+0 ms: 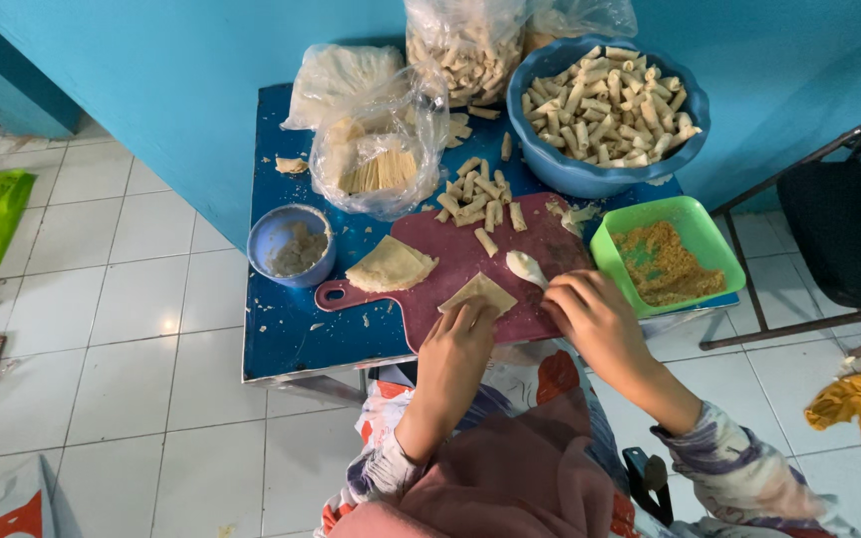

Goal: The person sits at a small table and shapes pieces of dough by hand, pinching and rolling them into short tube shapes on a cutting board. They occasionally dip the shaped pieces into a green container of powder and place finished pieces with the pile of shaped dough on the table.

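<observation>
Both hands are working on the maroon plastic cutting board (470,261): left hand (458,339) is lying fingers-down on one small tan pastry square (477,291), right hand (590,311) is pinching one white plastic spoon (528,267). One folded wrapper stack (390,264) is sitting just left. Further back, one green square bowl of orange filling (672,251), one small blue cup (290,244), one big blue bowl of rolled sticks (605,112), roughly a dozen loose rolls (480,197).

One view only, from the person's head, looking steeply down and forward at close range. The blue surface (291,339) fills the frame's centre, a teal wall runs along the top, tiled floor lies at left, and the person's lap sits at the bottom edge.
</observation>
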A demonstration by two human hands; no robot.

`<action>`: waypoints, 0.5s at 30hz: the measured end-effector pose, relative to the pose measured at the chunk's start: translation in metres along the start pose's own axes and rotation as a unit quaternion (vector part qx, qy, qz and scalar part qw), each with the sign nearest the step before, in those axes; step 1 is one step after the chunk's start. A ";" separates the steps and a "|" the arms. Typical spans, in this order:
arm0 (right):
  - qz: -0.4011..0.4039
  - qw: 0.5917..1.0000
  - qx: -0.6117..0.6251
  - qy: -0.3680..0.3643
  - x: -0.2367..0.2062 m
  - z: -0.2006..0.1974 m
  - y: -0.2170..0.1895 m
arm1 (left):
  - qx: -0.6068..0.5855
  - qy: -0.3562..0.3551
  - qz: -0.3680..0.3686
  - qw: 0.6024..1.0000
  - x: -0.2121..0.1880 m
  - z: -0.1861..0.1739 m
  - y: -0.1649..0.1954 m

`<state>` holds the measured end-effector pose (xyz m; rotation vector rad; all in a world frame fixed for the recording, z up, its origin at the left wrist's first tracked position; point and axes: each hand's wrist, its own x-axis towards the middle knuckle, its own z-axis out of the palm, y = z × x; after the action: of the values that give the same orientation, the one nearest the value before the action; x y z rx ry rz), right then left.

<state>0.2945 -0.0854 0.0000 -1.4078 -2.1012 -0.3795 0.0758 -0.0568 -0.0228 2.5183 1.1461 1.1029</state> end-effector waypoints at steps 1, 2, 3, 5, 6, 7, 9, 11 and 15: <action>-0.008 1.000 0.006 0.015 0.003 -0.003 0.001 | -0.007 0.004 0.003 1.000 0.002 -0.002 -0.001; 0.020 1.000 -0.004 0.019 0.002 -0.010 0.006 | -0.014 0.007 0.006 1.000 0.002 -0.004 -0.001; 0.048 0.998 -0.013 0.022 -0.002 -0.021 0.014 | -0.021 0.010 0.009 1.000 0.003 -0.007 -0.002; 0.133 0.990 -0.038 -0.006 -0.005 -0.033 0.038 | -0.049 0.012 0.012 0.999 0.004 -0.013 -0.004; 0.188 0.980 -0.054 -0.037 -0.006 -0.039 0.057 | -0.062 0.014 0.014 0.998 0.004 -0.016 -0.006; 0.159 0.983 -0.051 -0.069 -0.007 -0.042 0.077 | -0.070 0.009 -0.009 0.997 0.003 -0.019 -0.007; 0.097 0.986 -0.048 -0.130 -0.007 -0.038 0.113 | -0.085 0.004 -0.053 0.995 0.004 -0.022 -0.010; 0.107 0.959 -0.029 -0.262 -0.010 -0.024 0.135 | -0.014 0.013 -0.110 0.994 0.006 -0.021 -0.014; 0.180 0.895 -0.013 -0.408 -0.021 -0.017 0.147 | 0.077 0.016 -0.165 0.983 0.003 -0.016 -0.022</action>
<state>0.4395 -0.0505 -0.0106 -2.1826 -2.3436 0.4186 0.0529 -0.0420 -0.0190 2.3047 1.6417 1.0036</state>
